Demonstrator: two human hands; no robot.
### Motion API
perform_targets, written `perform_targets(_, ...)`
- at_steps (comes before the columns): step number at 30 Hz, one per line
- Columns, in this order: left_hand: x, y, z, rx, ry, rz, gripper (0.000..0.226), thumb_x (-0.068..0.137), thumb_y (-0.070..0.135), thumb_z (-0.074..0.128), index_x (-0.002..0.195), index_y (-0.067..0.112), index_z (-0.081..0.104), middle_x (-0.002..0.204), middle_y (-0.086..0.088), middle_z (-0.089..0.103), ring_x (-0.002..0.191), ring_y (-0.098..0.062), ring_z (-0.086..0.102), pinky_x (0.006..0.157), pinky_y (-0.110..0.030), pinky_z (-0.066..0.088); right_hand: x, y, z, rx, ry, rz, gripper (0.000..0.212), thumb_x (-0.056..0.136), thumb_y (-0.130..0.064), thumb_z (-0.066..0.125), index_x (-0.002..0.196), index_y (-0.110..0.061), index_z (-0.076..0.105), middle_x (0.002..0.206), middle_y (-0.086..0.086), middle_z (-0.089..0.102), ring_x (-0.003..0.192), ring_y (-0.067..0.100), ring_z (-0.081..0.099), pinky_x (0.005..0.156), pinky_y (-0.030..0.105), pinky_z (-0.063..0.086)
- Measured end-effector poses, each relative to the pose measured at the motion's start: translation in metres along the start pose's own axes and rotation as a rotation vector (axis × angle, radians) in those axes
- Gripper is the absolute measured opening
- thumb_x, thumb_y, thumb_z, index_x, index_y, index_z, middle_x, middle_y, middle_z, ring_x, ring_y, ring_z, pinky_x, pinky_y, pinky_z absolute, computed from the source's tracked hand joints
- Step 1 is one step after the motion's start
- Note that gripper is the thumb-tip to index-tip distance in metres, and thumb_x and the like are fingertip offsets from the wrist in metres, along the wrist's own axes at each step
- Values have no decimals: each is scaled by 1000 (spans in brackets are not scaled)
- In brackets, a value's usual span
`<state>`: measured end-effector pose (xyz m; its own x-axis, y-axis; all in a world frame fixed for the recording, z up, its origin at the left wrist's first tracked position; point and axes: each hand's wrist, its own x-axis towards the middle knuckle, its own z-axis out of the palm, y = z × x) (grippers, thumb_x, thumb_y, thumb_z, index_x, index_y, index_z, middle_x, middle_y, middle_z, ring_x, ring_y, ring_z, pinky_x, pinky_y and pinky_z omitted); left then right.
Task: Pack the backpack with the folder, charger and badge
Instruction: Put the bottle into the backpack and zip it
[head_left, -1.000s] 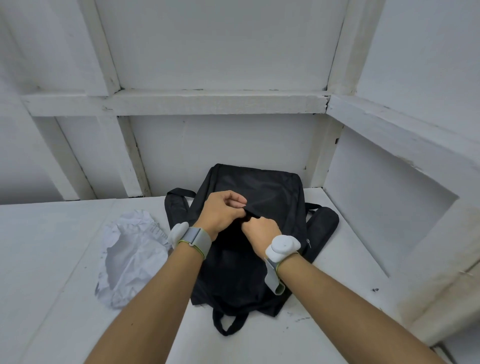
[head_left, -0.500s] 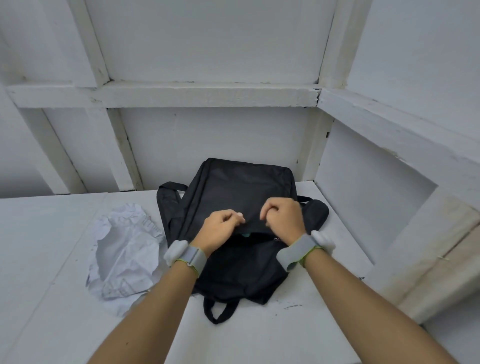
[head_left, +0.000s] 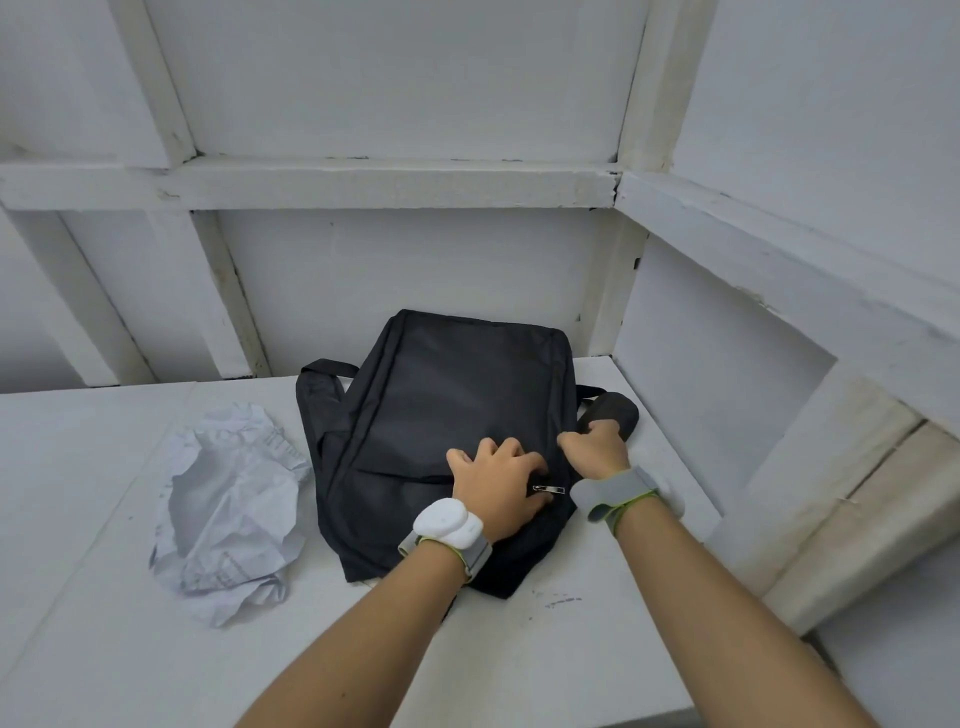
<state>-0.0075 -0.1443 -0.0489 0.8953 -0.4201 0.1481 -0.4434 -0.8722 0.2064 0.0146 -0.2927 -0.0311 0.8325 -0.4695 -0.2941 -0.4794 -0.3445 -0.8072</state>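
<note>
Black backpack (head_left: 457, 395): zipper pull (head_left: 549, 488) touches the left hand (head_left: 496, 488), grip unclear, seam running leftward; right hand (head_left: 595, 449) clenches the backpack's right edge.

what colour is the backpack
The backpack is plain black with no pattern, seen best in the head view.

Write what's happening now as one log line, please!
left hand: pinches zipper pull | right hand: grips backpack edge | crumpled paper: beside backpack
</note>
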Motion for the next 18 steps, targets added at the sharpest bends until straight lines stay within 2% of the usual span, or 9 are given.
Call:
perform_targets(3,4,7,3,80,39,123,22,97,38,48,111,26,61,110,0,59,102,-27,53,82,-42,26,-5,6,7,-27,8,8,47,83,-22,61,122,2,52,123,18,60,114,37,57,91,34,48)
perform_targets(5,5,10,4,18,-1,169,21,100,25,44,111,14,58,108,-8,59,98,-32,58,79,-39,31,-7,12,12,-27,15,7,45,83,-26,60,119,1,56,121,19,63,111,37,59,92,37,49)
perform_targets(8,-1,9,0,-305,-3,-2,18,100,22,44,101,6,54,100,-12,59,91,-34,60,79,-42,47,-14,15,22,-29,72,1,54,94,-29,53,134,4,42,138,22,49,124,41,49,101,42,41)
perform_targets(11,-7,6,-5,-491,41,-220,21,96,27,48,94,6,53,90,-12,63,83,-31,60,73,-38,50,-22,21,34,-124,138,-41,59,100,-35,43,146,-2,28,149,19,36,130,41,42,105,49,33)
perform_targets(14,-8,7,-9,-398,-60,-320,30,94,37,43,92,10,56,92,-10,63,86,-32,59,73,-36,48,-27,28,45,-202,209,-129,53,102,-32,41,147,-7,27,144,17,38,120,40,50,94,45,40)
perform_targets(18,-9,4,-19,-253,-144,-240,33,94,36,41,92,11,60,94,-9,62,86,-32,58,73,-36,47,-30,35,51,-287,262,-231,44,103,-24,40,143,-9,35,138,16,42,104,39,59,75,37,42)
